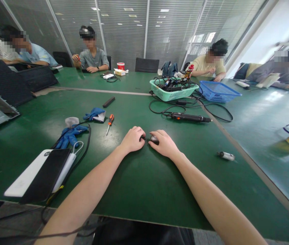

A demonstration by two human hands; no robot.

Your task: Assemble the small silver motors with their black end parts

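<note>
Over the middle of the green table, both my hands are close together with a small gap between them. My left hand point(133, 139) is closed around a small dark piece point(142, 137), mostly hidden by the fingers. In my right hand point(165, 143) is a small silvery metal cylinder point(154, 139), gripped between thumb and fingers, its end facing the left hand. A similar silvery cylinder with a dark end point(226, 156) lies on its side to the right. Beyond the left hand lies an orange-and-black screwdriver point(111, 120).
A black electric screwdriver point(190, 117) with a looping cable lies ahead, before a green basket point(175, 94) of tools and a blue basket point(219, 92). At left are blue gloves point(70, 136), a phone point(49, 173) and cables. Several people sit around the table.
</note>
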